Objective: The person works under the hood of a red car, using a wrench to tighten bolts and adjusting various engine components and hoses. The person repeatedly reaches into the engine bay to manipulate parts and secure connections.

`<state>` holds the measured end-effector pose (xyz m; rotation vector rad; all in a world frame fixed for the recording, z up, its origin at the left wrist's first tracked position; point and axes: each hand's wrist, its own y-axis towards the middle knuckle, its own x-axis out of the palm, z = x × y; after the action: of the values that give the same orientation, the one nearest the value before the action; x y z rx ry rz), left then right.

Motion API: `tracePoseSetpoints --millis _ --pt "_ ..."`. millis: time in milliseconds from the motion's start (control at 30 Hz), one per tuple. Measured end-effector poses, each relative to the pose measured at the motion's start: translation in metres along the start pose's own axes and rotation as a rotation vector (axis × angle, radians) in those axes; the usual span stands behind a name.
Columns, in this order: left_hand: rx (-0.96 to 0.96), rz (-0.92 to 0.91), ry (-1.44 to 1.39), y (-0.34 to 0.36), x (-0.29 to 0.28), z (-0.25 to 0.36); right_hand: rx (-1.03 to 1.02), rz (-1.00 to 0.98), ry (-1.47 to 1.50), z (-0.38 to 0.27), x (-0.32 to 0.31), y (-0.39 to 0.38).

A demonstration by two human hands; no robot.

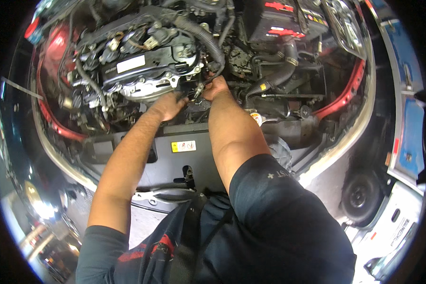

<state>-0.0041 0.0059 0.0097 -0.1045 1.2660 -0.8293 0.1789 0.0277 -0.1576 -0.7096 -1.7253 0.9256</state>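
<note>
I am reaching into a car's engine bay. My left hand (170, 106) is at the front of the engine (142, 66), just below its pale metal lower part (142, 90); its fingertips are blurred and partly hidden. My right hand (215, 88) is a little higher and to the right, its fingers curled beside a thin hose with a metal fitting (199, 90); what they hold, if anything, is hidden. A thick corrugated hose (203, 38) runs down above my right hand.
A dark battery (274, 21) is at the back right, with a large bent hose (274, 75) below it. The black front panel (165, 165) lies under my forearms. A spare-looking wheel (359, 196) is on the floor at right, beside blue-and-white equipment (404, 142).
</note>
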Motion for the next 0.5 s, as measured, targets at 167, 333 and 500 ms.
tracePoseSetpoints --millis 167,333,500 --pt "-0.041 -0.051 0.170 0.020 0.012 0.003 0.080 0.020 -0.042 -0.011 0.011 -0.038" --pt "0.108 0.216 0.165 0.017 0.024 -0.019 0.105 -0.095 -0.117 -0.017 0.016 -0.076" --pt "0.072 0.166 -0.081 0.014 0.030 -0.025 0.129 -0.081 -0.073 -0.009 0.004 -0.025"
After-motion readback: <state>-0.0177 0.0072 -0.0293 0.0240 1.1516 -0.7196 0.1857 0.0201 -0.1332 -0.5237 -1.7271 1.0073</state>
